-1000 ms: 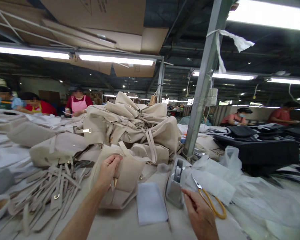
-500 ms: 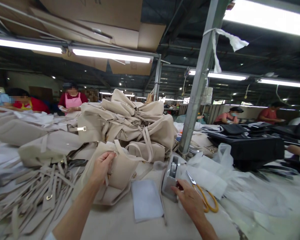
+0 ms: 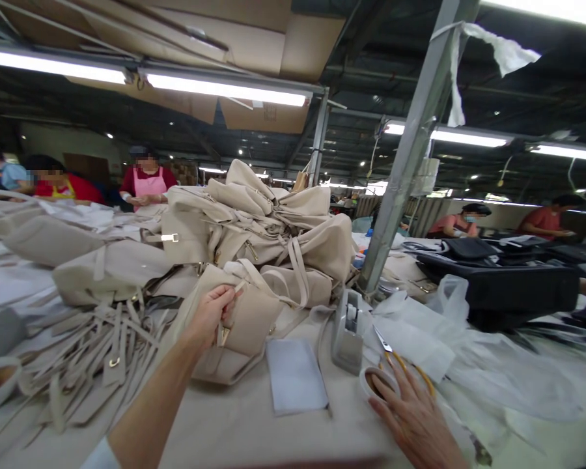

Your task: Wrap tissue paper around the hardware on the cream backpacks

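A beige bag (image 3: 251, 312) with a gold-coloured clasp stands left of centre on the table. My left hand (image 3: 212, 316) is closed at the bag's upper part, and a small pale strip shows at its fingertips. My right hand (image 3: 415, 407) lies low over the table with its fingers stretched out. Beside its thumb and forefinger is a roll of tape (image 3: 365, 384). The fingers partly cover the yellow handles of a pair of scissors (image 3: 385, 340). Farther back stands a grey tape dispenser (image 3: 346, 348). Between the hands lies a flat, pale, translucent sheet (image 3: 297, 378).
Beige bags (image 3: 268, 221) are heaped behind the held one. Loose straps (image 3: 97, 365) spread at left. A metal post (image 3: 400, 156) rises behind the dispenser. Clear plastic wrap (image 3: 502, 371) and a black bag (image 3: 498, 286) lie at right. Several people work farther back.
My right hand has left the tape dispenser, moving down and right to the tape roll and scissors; its fingers have spread. My left hand stays at the bag. The view has shifted slightly.
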`<move>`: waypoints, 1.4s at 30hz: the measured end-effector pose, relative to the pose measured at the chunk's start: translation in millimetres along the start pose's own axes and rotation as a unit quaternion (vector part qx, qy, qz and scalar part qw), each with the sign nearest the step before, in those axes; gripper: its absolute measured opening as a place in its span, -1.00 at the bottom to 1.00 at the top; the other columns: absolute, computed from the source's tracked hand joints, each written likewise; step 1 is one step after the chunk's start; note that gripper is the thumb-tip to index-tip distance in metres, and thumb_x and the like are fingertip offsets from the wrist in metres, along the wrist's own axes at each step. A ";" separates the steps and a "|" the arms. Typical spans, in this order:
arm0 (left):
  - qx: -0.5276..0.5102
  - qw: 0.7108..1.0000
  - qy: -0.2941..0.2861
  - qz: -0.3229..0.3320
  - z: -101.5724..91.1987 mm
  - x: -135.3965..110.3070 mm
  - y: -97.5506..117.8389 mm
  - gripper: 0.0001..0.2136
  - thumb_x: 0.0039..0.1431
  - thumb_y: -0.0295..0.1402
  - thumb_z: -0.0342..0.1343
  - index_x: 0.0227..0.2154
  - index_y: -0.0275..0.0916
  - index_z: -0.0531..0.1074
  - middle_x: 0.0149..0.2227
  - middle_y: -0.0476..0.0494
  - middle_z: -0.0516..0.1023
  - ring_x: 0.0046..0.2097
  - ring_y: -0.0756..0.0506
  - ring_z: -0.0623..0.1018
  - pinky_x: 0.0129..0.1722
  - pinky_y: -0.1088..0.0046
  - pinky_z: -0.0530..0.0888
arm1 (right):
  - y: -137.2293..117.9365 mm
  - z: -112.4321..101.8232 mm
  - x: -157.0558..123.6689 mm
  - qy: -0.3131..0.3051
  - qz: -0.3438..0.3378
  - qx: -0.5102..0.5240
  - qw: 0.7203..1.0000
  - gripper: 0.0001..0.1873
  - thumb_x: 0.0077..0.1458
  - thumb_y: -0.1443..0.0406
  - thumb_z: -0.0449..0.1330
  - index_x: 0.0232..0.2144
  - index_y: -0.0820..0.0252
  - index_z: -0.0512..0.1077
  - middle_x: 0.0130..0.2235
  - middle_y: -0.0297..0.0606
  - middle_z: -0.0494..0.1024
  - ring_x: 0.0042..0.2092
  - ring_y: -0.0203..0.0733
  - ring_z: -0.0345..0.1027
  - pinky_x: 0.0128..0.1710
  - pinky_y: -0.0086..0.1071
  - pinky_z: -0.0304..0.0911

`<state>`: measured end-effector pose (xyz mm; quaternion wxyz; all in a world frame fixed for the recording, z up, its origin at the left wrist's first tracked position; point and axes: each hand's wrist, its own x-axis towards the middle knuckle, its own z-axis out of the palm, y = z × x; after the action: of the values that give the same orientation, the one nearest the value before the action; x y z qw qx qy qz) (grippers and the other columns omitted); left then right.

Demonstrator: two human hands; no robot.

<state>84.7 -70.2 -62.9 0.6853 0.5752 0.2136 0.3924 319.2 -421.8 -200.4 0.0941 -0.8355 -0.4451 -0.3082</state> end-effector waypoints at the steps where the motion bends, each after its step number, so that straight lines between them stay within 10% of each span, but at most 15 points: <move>1: -0.002 1.000 -0.005 -0.003 -0.3 0.2 -0.3 -0.61 -0.26 -0.05 0.34 -0.53 -0.28 0.42 -0.71 0.19 0.18 -0.65 0.13 0.09 -0.66 0.62 0.02 | 1.9 -0.2 0.6 -0.011 -0.010 0.012 1.000 -0.64 0.14 0.05 0.12 -0.09 -0.09 0.58 0.23 -0.03 0.42 0.28 0.35 0.15 0.16 0.26 0.11; 11: -0.011 1.000 -0.020 -0.005 -2.7 1.7 -1.4 -0.61 -0.25 -0.08 0.35 -0.51 -0.30 0.43 -0.71 0.18 0.21 -0.65 0.15 0.12 -0.66 0.65 0.03 | 13.9 -13.8 50.3 -0.229 0.131 0.186 0.946 -0.83 -0.08 0.15 0.17 -0.46 0.05 0.27 -0.41 -0.30 0.53 -0.35 -0.07 0.45 -0.33 -0.27 0.28; 14: -0.011 1.000 -0.019 -0.006 -2.5 1.0 -2.7 -0.64 -0.21 -0.09 0.34 -0.50 -0.29 0.44 -0.70 0.17 0.21 -0.65 0.15 0.13 -0.67 0.65 0.04 | 6.4 -18.4 54.0 -0.163 0.109 0.124 0.973 -0.84 0.08 0.18 0.05 -0.37 0.08 0.38 -0.29 -0.15 0.59 -0.26 0.03 0.48 -0.25 -0.18 0.25; 18: -0.009 1.000 -0.025 -0.017 -0.9 0.1 -4.7 -0.67 -0.19 -0.11 0.32 -0.49 -0.27 0.43 -0.68 0.16 0.24 -0.65 0.12 0.15 -0.68 0.64 0.12 | -46.6 -27.7 60.7 -0.059 0.054 0.155 0.985 -0.67 0.28 0.16 -0.08 -0.31 0.07 0.46 -0.26 -0.17 0.62 -0.21 0.01 0.50 -0.20 -0.22 0.23; 25: 0.006 1.000 -0.024 -0.014 0.4 -2.8 -3.2 -0.68 -0.15 -0.09 0.30 -0.50 -0.25 0.41 -0.68 0.17 0.23 -0.66 0.11 0.16 -0.70 0.61 0.15 | -162.1 -14.7 83.6 -0.240 0.021 0.234 0.942 -0.77 0.19 0.17 0.20 -0.19 0.19 0.51 -0.16 -0.07 0.59 -0.10 0.07 0.48 -0.19 -0.26 0.21; 33: 0.023 0.999 -0.024 -0.014 -0.7 -1.5 -5.2 -0.70 -0.11 -0.11 0.25 -0.48 -0.25 0.41 -0.67 0.17 0.22 -0.66 0.12 0.15 -0.68 0.60 0.11 | -147.8 14.9 98.5 -0.262 0.067 0.309 0.912 -0.87 0.07 0.22 0.22 -0.36 0.13 0.53 -0.26 -0.20 0.58 -0.19 -0.07 0.47 -0.26 -0.33 0.17; 42: 0.092 0.992 -0.079 -0.046 0.1 -15.5 10.0 -0.78 -0.03 -0.19 0.18 -0.47 -0.22 0.35 -0.56 0.07 0.37 -0.59 0.06 0.31 -0.58 0.53 0.27 | -134.6 12.0 93.0 -0.199 0.107 0.426 0.876 -0.51 0.14 -0.05 -0.04 -0.49 0.12 0.48 -0.45 -0.28 0.52 -0.32 -0.09 0.41 -0.29 -0.33 0.22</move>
<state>72.5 -82.1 -55.8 0.6617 0.6541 0.2205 0.2926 254.9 -273.9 -170.0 0.3824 -0.8007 -0.4510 0.0961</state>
